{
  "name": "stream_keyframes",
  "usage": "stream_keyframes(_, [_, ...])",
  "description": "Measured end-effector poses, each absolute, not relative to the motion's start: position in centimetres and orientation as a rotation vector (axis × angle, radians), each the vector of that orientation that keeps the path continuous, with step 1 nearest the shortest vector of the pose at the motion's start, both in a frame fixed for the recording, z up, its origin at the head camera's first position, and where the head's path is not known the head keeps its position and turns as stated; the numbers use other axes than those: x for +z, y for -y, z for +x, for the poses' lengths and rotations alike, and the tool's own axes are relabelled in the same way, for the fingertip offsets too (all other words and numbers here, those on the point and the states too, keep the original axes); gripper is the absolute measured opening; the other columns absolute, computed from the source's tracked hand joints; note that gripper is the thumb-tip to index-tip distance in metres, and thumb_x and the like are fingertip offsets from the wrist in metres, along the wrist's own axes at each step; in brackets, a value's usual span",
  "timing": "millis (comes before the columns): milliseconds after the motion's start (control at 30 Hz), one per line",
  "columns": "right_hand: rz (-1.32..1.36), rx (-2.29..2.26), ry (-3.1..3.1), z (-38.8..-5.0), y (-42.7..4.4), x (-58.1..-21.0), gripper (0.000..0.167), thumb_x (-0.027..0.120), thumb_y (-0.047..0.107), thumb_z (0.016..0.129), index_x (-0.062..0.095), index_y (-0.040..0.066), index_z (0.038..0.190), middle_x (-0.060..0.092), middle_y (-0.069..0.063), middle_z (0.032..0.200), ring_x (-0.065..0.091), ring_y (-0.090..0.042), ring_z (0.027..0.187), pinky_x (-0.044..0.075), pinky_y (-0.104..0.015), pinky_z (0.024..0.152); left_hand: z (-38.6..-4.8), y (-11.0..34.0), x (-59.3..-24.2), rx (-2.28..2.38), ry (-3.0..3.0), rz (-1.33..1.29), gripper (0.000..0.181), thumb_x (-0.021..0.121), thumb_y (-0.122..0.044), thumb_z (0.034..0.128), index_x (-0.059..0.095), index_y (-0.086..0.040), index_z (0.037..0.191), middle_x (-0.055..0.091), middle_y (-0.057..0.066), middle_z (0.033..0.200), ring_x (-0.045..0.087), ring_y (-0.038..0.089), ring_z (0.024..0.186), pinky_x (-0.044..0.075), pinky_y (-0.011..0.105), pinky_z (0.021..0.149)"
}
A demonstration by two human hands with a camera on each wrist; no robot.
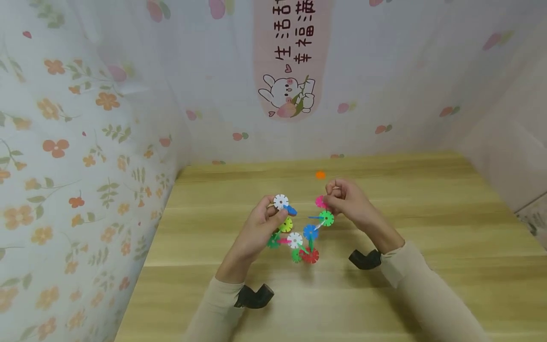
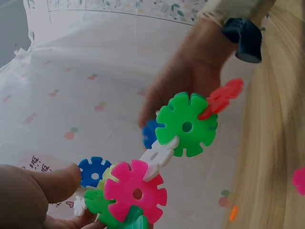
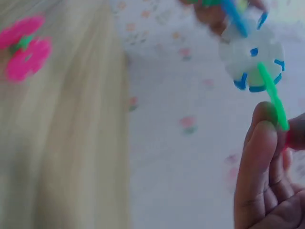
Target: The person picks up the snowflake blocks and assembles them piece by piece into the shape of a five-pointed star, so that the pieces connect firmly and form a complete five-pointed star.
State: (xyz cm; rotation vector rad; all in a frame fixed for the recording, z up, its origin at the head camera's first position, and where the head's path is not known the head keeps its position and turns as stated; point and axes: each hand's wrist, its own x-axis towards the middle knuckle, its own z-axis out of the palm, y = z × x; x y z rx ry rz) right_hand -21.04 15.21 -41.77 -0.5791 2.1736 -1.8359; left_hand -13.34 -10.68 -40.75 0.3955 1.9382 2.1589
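A bent chain of notched plastic discs hangs between both hands above the table. In the head view, the left hand point(image 1: 258, 229) pinches its left end, by a white disc point(image 1: 280, 201) and a blue disc point(image 1: 290, 210). Below these come a yellow disc point(image 1: 286, 224), a second white disc point(image 1: 295, 240), a red disc point(image 1: 309, 255) and another blue disc point(image 1: 310, 232). At the right end, beside a green disc point(image 1: 326, 218), the right hand point(image 1: 354, 204) pinches a pink disc point(image 1: 321, 201). Its fingers partly cover that disc in the right wrist view.
An orange disc point(image 1: 320, 175) lies on the wooden table point(image 1: 205, 294) beyond the hands. Two joined pink discs point(image 3: 26, 47) show at the left of the right wrist view. Printed curtains point(image 1: 205, 95) enclose the back and left. Each wrist carries a black mount point(image 1: 256, 297).
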Motion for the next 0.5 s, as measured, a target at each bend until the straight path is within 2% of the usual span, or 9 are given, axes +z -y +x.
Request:
stream_keyframes(133, [-0.94,-1.726,-2.425,-18.3,-14.5,-40.4,0.023,0.067,0.005,0.095,0.059,0.006,0.116,0.07,-0.003,0.084,0.066,-0.019,0.073,0.055,-0.029,0.067,-12.7,10.8,-41.1,2.177,-1.898,0.404,0.024,0.053,-0.01,0.1044,0.041,-0.002,0.123,0.056,0.012,0.1,0.055,0.022,0.087,0.047,0.027,0.075])
stream_keyframes(267, [-1.156,-1.535,-2.647,-16.4,-13.7,-39.8,0.021,0.075,0.012,0.091,0.071,0.016,0.111,0.071,0.007,0.098,0.067,-0.012,0.087,0.055,-0.032,0.077,-12.4,10.9,-41.2,2.214,-1.883,0.427,0.025,0.056,-0.009,0.1028,0.041,-0.002,0.121,0.055,0.01,0.099,0.058,0.022,0.09,0.05,0.031,0.078])
stream_keyframes(400, [-1.157,-1.487,-2.639,-15.7,-13.1,-39.8,0.015,0.075,0.016,0.091,0.072,0.019,0.105,0.069,0.012,0.096,0.064,-0.009,0.089,0.054,-0.036,0.075,-12.6,10.8,-40.9,2.255,-1.878,0.465,0.027,0.059,-0.009,0.1013,0.043,-0.002,0.122,0.058,0.011,0.101,0.059,0.022,0.09,0.052,0.031,0.08])
stream_keyframes(500, [-1.104,-1.514,-2.61,-15.8,-12.9,-39.6,0.013,0.075,0.017,0.091,0.071,0.019,0.103,0.07,0.013,0.09,0.065,-0.009,0.086,0.053,-0.034,0.067,-12.9,10.6,-40.3,2.278,-1.88,0.484,0.026,0.06,-0.007,0.1006,0.044,-0.002,0.121,0.059,0.01,0.102,0.061,0.021,0.091,0.052,0.03,0.083])
